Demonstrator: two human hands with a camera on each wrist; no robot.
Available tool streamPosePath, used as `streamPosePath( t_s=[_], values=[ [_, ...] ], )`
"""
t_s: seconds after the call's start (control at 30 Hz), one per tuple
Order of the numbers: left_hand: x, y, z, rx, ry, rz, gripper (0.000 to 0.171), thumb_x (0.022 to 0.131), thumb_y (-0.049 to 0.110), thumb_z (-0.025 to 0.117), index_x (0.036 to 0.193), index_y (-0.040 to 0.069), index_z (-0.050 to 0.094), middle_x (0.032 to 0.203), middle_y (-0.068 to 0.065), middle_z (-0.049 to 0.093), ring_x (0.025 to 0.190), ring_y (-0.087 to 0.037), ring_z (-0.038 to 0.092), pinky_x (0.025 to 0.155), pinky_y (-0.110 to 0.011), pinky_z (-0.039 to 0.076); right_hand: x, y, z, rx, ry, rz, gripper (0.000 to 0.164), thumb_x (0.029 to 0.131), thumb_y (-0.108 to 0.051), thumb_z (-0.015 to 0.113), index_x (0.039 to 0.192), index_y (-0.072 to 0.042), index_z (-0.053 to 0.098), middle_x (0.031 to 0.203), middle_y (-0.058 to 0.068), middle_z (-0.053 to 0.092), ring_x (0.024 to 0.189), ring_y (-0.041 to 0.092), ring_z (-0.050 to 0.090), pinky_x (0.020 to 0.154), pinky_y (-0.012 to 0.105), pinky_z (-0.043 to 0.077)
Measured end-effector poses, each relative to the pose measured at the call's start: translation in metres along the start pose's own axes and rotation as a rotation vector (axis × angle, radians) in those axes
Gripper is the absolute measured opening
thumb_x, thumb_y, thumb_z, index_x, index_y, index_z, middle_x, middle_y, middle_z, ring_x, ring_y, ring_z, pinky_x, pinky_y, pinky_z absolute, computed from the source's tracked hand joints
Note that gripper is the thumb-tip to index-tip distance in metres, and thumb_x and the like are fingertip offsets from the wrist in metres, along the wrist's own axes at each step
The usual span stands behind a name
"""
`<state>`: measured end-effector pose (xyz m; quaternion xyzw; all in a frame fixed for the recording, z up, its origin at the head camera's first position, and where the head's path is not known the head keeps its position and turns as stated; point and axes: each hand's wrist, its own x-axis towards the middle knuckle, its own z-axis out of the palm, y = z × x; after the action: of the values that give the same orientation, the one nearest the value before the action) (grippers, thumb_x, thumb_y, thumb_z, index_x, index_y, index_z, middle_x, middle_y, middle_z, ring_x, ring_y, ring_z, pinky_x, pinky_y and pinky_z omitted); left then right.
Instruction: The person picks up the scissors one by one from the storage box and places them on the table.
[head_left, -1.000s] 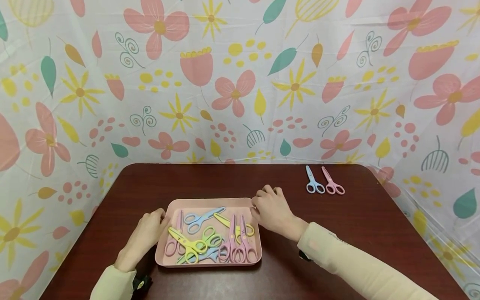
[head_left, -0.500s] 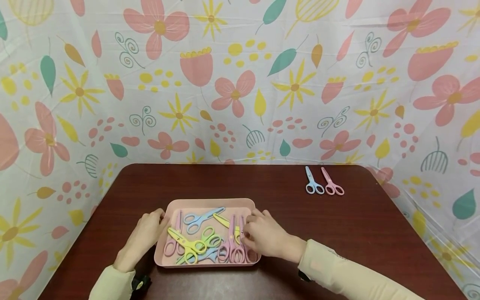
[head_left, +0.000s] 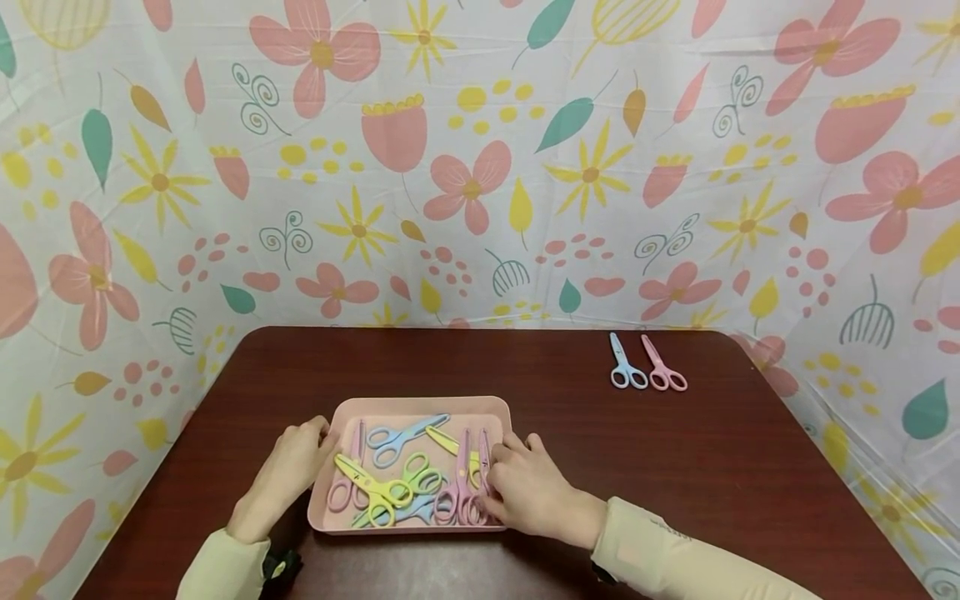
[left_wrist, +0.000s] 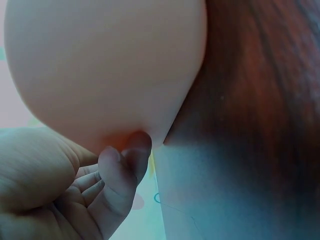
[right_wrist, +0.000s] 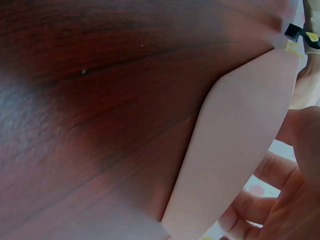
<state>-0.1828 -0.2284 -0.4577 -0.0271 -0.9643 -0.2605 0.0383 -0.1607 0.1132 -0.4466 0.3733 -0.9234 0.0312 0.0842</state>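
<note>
A shallow pink tray (head_left: 427,405) lies near the front of the table, holding several pairs of pastel scissors. My left hand (head_left: 288,467) grips its left wall, with fingertips against the outer side in the left wrist view. My right hand (head_left: 536,492) reaches over the right wall, its bent fingers among the pink scissors (head_left: 484,454) at that end; whether they hold these I cannot tell, as the handles are covered. Beside them lie another pink pair (head_left: 465,458) and partly hidden yellow scissors (head_left: 444,440). Blue scissors (head_left: 420,428) and yellow scissors (head_left: 360,475) lie further left.
Toward the back right of the dark brown table (head_left: 360,362), blue scissors (head_left: 619,354) and pink scissors (head_left: 656,358) lie side by side, tips pointing away. A flower-patterned cloth (head_left: 480,250) hangs behind the table.
My right hand has come from the tray's upper right corner down toward the front right, covering the handles of the right-hand pink scissors. The left hand stays on the tray.
</note>
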Motion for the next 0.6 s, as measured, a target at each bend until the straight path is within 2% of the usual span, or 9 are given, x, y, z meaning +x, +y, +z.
streamPosePath(
  t_s=[0.3, 0.6],
  values=[
    [-0.0005, -0.0018, 0.0009, 0.007, 0.036, 0.019, 0.014, 0.095, 0.013, 0.060, 0.085, 0.003, 0.061, 0.066, -0.004, 0.055, 0.057, -0.018, 0.051, 0.055, -0.036, 0.044, 0.0014, -0.0087, 0.0024, -0.131, -0.028, 0.073, 0.041, 0.076, -0.048, 0.072, 0.051, -0.021, 0.054, 0.076, -0.001, 0.049, 0.088, 0.021, 0.045, 0.068, 0.044, 0.031],
    [-0.0005, -0.0013, 0.0017, 0.002, 0.026, 0.016, 0.015, 0.096, 0.013, 0.059, 0.085, 0.004, 0.060, 0.063, -0.002, 0.051, 0.053, -0.016, 0.048, 0.053, -0.033, 0.041, 0.0035, -0.0096, 0.0087, -0.117, 0.025, 0.109, 0.030, 0.073, -0.038, 0.073, 0.056, -0.019, 0.059, 0.072, -0.001, 0.050, 0.086, 0.023, 0.047, 0.073, 0.050, 0.033]
  ],
)
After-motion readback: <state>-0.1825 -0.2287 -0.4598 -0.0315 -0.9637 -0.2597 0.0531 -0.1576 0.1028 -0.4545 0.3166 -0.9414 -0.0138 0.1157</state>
